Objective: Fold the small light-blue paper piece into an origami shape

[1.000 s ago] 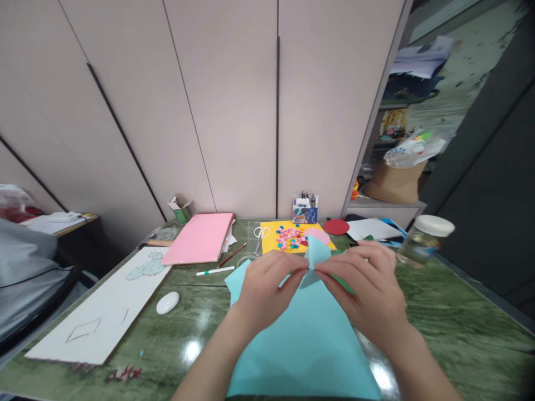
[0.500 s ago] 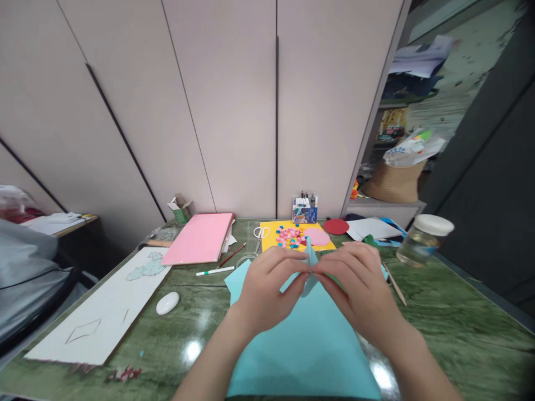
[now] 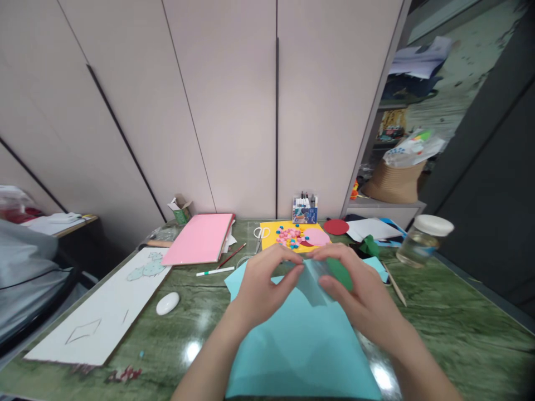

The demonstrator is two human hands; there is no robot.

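Observation:
Between my hands a small folded piece of light blue paper is held up, slightly blurred. My left hand pinches its left edge with thumb and forefinger. My right hand has the fingers at the paper's top edge and the thumb against its right side, with a wide gap between them. Below lies a large sheet of light blue paper, partly covered by both hands. A green paper piece shows behind my right thumb.
Yellow paper bears pink and blue bits beside white-handled scissors. A pink folder, a marker, a white oval object and a drawing sheet lie left. A lidded jar and a wooden stick are right.
The small blue paper has turned from edge-on to show its face. My right thumb has moved away from the fingertips, and the green piece behind is more exposed.

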